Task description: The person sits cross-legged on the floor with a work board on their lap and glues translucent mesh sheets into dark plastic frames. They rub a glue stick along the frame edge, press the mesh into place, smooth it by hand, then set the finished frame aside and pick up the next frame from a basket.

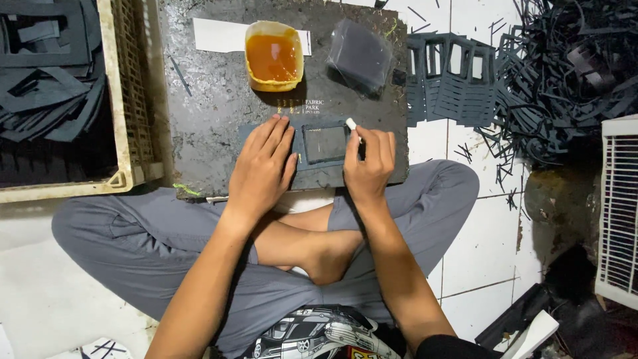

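A dark flat cut piece with a rectangular window (323, 147) lies on a stained dark work board (212, 100) across my lap. My left hand (262, 166) presses flat on the piece's left part, fingers spread. Fingers of my right hand (367, 166) are closed around a small white-tipped applicator (351, 124), its tip at the piece's upper right edge. A yellow bowl of amber liquid (274, 56) stands on the board behind the piece. A stack of clear dark film squares (361, 56) lies to the bowl's right.
A beige plastic crate (129, 93) with dark cut pieces stands at the left. More dark window-cut pieces (452, 80) lie on the white tile floor at the right, beside a heap of dark offcut strips (565, 73). A white wire rack (621, 206) is at the far right.
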